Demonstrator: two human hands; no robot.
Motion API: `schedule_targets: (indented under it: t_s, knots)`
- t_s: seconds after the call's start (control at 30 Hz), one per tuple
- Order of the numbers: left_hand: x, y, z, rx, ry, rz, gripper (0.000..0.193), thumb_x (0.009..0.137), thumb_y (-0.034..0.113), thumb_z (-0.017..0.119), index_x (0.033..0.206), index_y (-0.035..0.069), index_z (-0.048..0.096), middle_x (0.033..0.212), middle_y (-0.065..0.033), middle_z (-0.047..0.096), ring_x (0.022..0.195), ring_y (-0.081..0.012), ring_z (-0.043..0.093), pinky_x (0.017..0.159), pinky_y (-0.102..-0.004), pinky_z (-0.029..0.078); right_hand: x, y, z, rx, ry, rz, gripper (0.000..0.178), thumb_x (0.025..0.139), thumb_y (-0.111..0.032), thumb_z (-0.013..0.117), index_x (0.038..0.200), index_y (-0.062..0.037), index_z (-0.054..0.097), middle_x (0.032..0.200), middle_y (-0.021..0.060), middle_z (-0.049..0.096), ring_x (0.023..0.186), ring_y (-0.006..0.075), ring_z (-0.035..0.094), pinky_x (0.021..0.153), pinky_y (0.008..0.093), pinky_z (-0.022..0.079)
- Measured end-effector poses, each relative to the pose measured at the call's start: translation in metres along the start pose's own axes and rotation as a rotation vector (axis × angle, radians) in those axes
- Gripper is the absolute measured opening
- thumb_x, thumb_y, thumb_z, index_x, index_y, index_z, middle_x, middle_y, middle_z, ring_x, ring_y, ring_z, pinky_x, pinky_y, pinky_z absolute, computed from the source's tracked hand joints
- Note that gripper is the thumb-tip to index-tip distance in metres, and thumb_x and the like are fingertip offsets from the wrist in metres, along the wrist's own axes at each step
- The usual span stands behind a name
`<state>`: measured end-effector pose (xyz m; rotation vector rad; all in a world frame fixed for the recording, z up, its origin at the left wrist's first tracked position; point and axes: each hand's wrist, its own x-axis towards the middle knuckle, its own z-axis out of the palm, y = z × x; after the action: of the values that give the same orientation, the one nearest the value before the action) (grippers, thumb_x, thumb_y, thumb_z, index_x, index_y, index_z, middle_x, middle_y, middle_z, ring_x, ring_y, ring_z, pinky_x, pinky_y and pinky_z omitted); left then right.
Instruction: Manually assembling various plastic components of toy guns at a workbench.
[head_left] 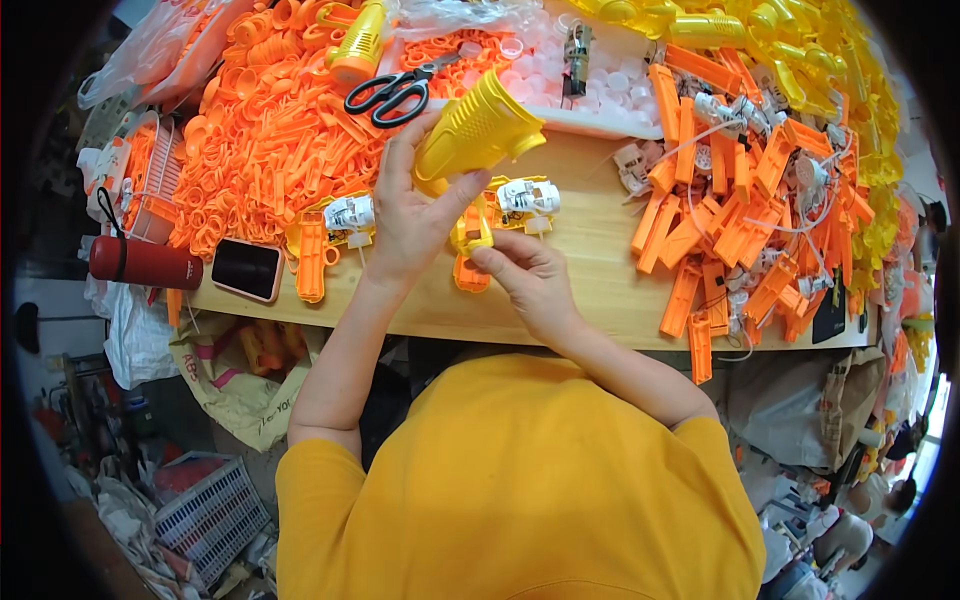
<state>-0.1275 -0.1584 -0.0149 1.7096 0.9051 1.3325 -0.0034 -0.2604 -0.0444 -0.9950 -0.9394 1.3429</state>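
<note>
My left hand (412, 205) is closed around a yellow plastic toy-gun shell (478, 128), raised over the wooden table (590, 270) with its wide end up. At the lower, handle end of the shell, the fingers of my right hand (535, 285) pinch a small yellow part; its exact shape is partly hidden. Under and beside my hands lie two open shell halves with orange handle pieces. One white mechanism (527, 197) shows right of my left thumb, another white mechanism (349, 213) left of my left wrist. An orange handle piece (313, 258) points toward me.
Heaped orange parts (260, 130) cover the left side, with black-handled scissors (400, 95) at their edge. A phone (246, 269) and red flask (145, 262) lie at front left. Orange handles with wired white mechanisms (740, 210) pile up at right. Yellow shells (800, 50) stand behind.
</note>
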Motion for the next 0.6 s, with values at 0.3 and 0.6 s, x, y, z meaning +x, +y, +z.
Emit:
schedule_targets:
  t_s: [0.3,0.6]
  knots:
    - [-0.007,-0.013,-0.003,0.248,-0.126,0.013,0.059,0.069,0.02,0.081,0.118,0.0,0.055,0.108,-0.0149,0.058,0.098,-0.0267,0.06,0.085,-0.035,0.049,-0.016,0.004,-0.001,0.379,-0.039,0.426,0.026,0.093,-0.016,0.058,0.114,-0.0011,0.058,0.1,0.0067,0.065,0.087,0.0116,0.062,0.077,0.026,0.051]
    - [-0.015,-0.024,-0.002,0.368,-0.353,0.081,0.057,0.069,0.021,0.078,0.118,0.001,0.058,0.113,-0.0163,0.059,0.107,-0.0297,0.057,0.093,-0.0372,0.045,-0.013,0.018,-0.076,-0.191,0.345,-0.122,0.028,0.094,-0.007,0.052,0.12,0.0014,0.045,0.116,0.0105,0.055,0.097,0.0153,0.059,0.082,0.0271,0.051]
